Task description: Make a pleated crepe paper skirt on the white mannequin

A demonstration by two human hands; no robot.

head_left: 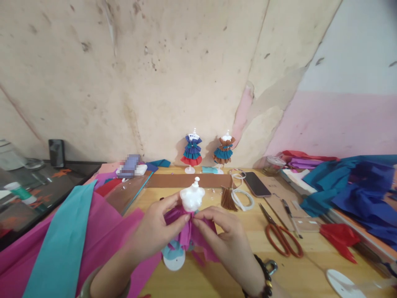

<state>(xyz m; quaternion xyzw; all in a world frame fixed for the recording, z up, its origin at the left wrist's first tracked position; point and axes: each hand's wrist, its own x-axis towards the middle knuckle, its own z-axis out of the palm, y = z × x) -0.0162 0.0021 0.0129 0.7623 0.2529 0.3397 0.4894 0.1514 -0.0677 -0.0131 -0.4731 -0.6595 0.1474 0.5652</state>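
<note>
A small white doll mannequin (192,198) is upright before me, tilted slightly, with magenta fabric (185,236) gathered at its waist. Light blue fabric (173,247) shows beneath, above a round white base (174,263). On the mannequin's left side, my left hand (158,225) presses the magenta fabric at the waist between thumb and fingers. My right hand (225,236) pinches the same fabric at the front, its thumb and forefinger close to the left thumb. The fingertips partly hide the gathers.
Scissors with orange handles (282,240), a pen (291,217) and a phone (257,184) lie to the right. Two dressed mannequins (191,151) stand by the wall. A brown tassel (228,198) and coiled white tubing (243,200) lie behind my hands. Turquoise cloth (66,236) lies left.
</note>
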